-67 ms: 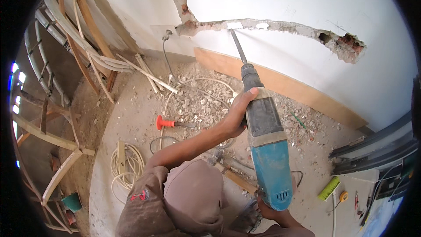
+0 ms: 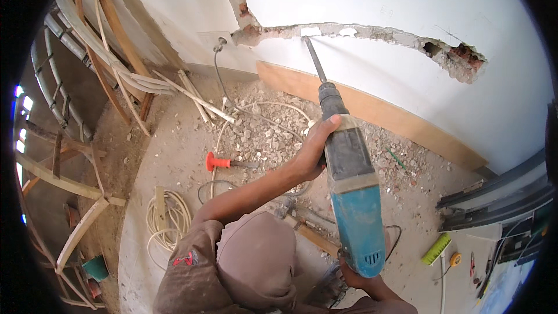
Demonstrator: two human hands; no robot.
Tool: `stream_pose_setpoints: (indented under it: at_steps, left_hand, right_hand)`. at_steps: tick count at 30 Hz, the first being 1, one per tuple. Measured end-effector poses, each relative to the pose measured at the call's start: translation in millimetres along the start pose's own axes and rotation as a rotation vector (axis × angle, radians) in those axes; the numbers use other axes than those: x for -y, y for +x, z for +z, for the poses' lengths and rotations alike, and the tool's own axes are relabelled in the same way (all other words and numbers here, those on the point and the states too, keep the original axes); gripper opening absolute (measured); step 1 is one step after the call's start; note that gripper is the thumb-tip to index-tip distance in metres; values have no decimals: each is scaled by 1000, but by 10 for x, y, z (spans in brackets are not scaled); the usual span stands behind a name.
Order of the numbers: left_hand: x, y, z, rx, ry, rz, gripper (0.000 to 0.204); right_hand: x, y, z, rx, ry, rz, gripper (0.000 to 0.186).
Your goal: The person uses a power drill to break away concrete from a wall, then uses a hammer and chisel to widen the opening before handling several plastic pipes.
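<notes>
A rotary hammer (image 2: 356, 197) with a blue rear housing and a dusty dark front points away from me at the wall. Its long chisel bit (image 2: 315, 60) meets the lower edge of a rough channel (image 2: 378, 35) cut in the white wall. My left hand (image 2: 314, 150) is closed around the front of the tool, thumb on top and the other fingers mostly hidden beneath. At the rear end, my right hand (image 2: 359, 278) grips the handle, largely covered by the housing.
Rubble (image 2: 270, 131) covers the floor below a leaning wooden board (image 2: 372, 110). A red-guarded hand chisel (image 2: 218, 161), a wooden-handled hammer (image 2: 314, 236) and coiled cable (image 2: 174, 215) lie near my left arm. A power cord (image 2: 219, 75) hangs from a wall socket. A green brush (image 2: 436, 249) lies right.
</notes>
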State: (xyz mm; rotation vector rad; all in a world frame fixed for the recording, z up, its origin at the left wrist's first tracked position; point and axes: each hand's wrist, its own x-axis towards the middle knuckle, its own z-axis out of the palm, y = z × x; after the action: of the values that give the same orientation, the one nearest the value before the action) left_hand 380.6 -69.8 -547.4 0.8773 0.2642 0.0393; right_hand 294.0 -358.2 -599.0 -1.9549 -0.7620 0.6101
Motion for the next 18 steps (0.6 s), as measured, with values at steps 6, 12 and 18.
stream_pose_setpoints:
  at_steps: [6,12,18]
  left_hand:
    - [-42,124,-6,-74,76,71,57]
    - [-138,257,130,-152,159,85,60]
    - [-233,505,424,-241,89,124,50]
  right_hand:
    - [-114,24,-11,-9,148,-33,12]
    - [38,138,-209,-89,483,99,22]
    - [87,581,-869,-8,810,-148,40]
